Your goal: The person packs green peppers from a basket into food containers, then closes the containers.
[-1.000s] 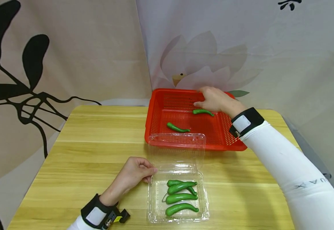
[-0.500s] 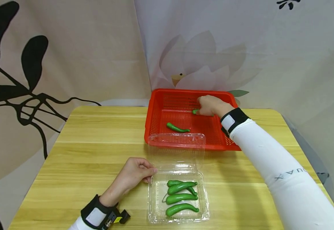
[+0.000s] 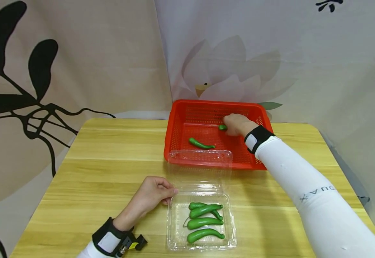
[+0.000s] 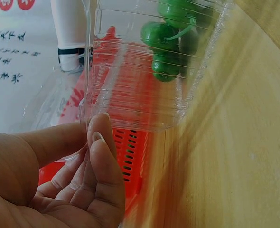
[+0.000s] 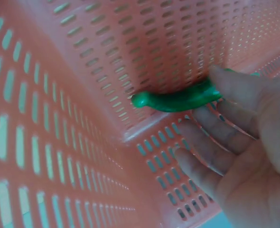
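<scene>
My right hand [image 3: 237, 124] is down in the red plastic basket [image 3: 173, 134], with thumb and fingers pinching a green chili pepper [image 5: 175, 100]. In the head view only one end of that pepper shows past the fingers. Another green chili [image 3: 201, 143] lies on the basket's floor, nearer the front. My left hand [image 3: 153, 195] pinches the left edge of a clear plastic clamshell box [image 3: 177, 234] between thumb and fingertips, near its hinge. Several green chilies [image 3: 205, 235] lie across the box's base. Its lid [image 3: 200, 173] is folded back, overlapping the basket's front rim in the head view.
Everything stands on a light wooden table [image 3: 110, 154]. Behind it hangs a pale printed cloth [image 3: 116, 64], close to the basket's back rim. The basket has slotted walls. A camera on a black strap sits on the left wrist, above the tabletop.
My right hand has come down from the basket's back rim and closed on the chili near the back. The left hand has stayed at the box's edge. The view has shifted slightly.
</scene>
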`<state>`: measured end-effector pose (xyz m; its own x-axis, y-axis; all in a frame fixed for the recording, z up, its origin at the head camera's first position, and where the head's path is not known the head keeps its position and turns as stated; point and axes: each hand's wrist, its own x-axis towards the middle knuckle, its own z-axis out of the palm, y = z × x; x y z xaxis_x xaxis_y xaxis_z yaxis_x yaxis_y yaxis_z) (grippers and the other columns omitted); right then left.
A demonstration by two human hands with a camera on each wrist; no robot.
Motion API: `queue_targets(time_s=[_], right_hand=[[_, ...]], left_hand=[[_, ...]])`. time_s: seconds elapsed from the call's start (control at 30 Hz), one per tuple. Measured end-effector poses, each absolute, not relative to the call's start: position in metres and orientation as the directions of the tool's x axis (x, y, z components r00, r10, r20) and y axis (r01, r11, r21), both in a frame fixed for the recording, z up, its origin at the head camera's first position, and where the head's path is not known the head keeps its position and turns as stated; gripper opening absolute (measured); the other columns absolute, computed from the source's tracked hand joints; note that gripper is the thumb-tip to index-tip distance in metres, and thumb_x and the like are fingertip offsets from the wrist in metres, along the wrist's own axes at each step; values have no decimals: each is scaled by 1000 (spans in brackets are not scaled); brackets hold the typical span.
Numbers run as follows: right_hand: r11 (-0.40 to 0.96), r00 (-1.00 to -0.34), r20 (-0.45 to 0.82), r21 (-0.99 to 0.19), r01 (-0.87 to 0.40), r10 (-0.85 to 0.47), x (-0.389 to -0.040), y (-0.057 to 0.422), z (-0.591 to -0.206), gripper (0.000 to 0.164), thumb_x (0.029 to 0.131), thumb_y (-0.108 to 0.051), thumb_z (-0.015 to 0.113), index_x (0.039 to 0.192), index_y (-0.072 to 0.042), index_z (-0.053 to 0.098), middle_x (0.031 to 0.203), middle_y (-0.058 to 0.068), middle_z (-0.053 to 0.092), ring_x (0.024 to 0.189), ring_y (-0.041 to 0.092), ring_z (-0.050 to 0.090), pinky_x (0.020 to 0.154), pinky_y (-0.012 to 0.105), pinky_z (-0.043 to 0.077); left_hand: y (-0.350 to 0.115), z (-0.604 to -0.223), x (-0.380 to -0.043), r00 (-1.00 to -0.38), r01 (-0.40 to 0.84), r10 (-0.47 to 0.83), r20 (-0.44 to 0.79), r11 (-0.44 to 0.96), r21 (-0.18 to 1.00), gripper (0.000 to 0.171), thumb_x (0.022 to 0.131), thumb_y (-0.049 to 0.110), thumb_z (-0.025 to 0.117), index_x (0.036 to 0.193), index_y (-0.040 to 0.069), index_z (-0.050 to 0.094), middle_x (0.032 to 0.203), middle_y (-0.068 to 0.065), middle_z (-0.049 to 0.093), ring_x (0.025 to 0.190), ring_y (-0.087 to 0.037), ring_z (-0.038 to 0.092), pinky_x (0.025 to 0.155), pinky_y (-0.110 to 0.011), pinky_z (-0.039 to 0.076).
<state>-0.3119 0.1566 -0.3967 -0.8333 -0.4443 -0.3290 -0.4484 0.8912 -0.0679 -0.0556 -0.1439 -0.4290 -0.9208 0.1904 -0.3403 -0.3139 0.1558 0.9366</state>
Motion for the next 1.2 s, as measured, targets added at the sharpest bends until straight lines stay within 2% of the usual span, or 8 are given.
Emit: queue_targets(time_s=[0.2, 0.37, 0.57, 0.73, 0.93, 1.03, 1.2], right_hand=[[882, -830, -323, -34, -471, -455, -309, 162, -397, 12, 90, -4, 80, 99, -2, 71, 83, 11, 68, 78, 29, 56, 78, 41, 54], [889, -834, -334, -27, -457, -439, -310, 164, -399, 12, 90, -5, 81, 96, -3, 70, 82, 11, 67, 77, 28, 57, 76, 39, 54], [904, -845, -325, -97, -416, -424, -310, 167, -393, 11, 93, -6, 78, 101, -3, 72, 82, 11, 65, 79, 29, 59, 76, 38, 55], [903, -851, -304, -124, -410, -428, -311, 168, -383, 8, 92, -4, 77, 99, -3, 73, 83, 10, 67, 77, 27, 60, 75, 37, 56], [884, -846, -266, -219, -414, -462, -306, 169, -370, 14, 92, -5, 78, 106, -2, 77, 88, 10, 69, 75, 26, 62, 70, 35, 59], [866, -845, -227, -264, -425, -484, -302, 170, -362, 13, 93, -10, 79, 104, -3, 76, 87, 9, 68, 73, 24, 62, 67, 32, 57], [848, -842, -172, -259, -462, -511, -297, 174, -349, 5, 95, -10, 75, 92, -6, 72, 76, 5, 64, 64, 20, 60, 62, 31, 48]], left_hand=[[-144, -429, -56, -921, -315, 188, -342, 157, 936, 13, 92, 1, 79, 92, -9, 71, 77, -19, 73, 59, -14, 63, 58, -25, 57], [-143, -430, -55, -920, -320, 184, -347, 160, 934, 12, 91, 0, 79, 91, -9, 71, 78, -20, 73, 60, -14, 63, 58, -25, 57], [-143, -429, -56, -921, -315, 188, -343, 162, 935, 12, 91, 0, 79, 91, -9, 71, 78, -20, 73, 60, -13, 63, 58, -25, 57], [-144, -429, -56, -922, -309, 193, -335, 154, 939, 13, 91, 1, 79, 91, -10, 71, 78, -19, 73, 59, -14, 63, 58, -24, 57], [-144, -430, -55, -922, -312, 188, -338, 156, 937, 12, 91, 0, 79, 91, -9, 71, 79, -20, 73, 60, -13, 63, 58, -24, 57], [-144, -430, -55, -921, -316, 186, -341, 154, 936, 12, 91, 0, 79, 91, -9, 71, 79, -20, 73, 59, -13, 63, 57, -24, 57], [-144, -431, -55, -920, -317, 190, -343, 154, 936, 13, 91, 0, 79, 91, -9, 71, 78, -19, 73, 59, -13, 62, 57, -24, 56]])
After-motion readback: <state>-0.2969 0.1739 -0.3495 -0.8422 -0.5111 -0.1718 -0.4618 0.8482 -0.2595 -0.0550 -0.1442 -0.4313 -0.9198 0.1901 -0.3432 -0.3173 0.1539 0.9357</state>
